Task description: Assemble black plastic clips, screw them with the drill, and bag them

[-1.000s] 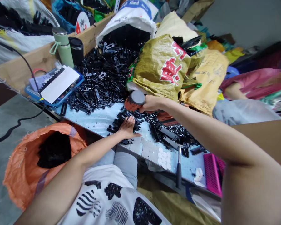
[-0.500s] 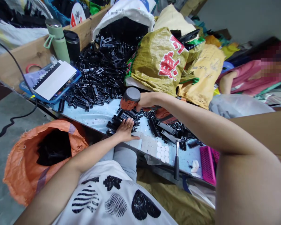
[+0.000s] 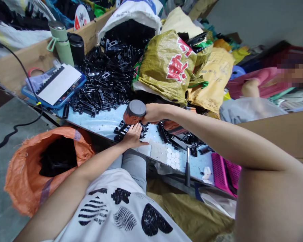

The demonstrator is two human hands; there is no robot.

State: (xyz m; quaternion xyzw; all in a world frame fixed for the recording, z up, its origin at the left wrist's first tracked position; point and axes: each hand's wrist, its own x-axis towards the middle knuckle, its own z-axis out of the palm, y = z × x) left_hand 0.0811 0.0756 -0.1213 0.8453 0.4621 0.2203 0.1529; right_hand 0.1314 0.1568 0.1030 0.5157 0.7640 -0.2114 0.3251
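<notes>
My left hand point(image 3: 132, 135) lies flat, fingers stretched out, on a small stack of black plastic parts point(image 3: 123, 129) at the near edge of the light blue table point(image 3: 104, 121). My right hand point(image 3: 153, 113) is closed round the handle of an orange mallet with a grey round head point(image 3: 134, 112), held just above the left hand's fingers. More black parts point(image 3: 181, 139) lie to the right of the stack.
A big heap of black parts point(image 3: 104, 80) spills from a white sack behind. Yellow sacks point(image 3: 171, 67), two flasks point(image 3: 60, 42), a blue tray point(image 3: 53, 89), a hammer point(image 3: 187, 168), a pink basket point(image 3: 223, 171) and an orange sack point(image 3: 47, 164) surround the spot. Another person sits at right.
The mallet in my right hand has come down and toward me, close over the stack. My left hand has stayed pressed on the parts.
</notes>
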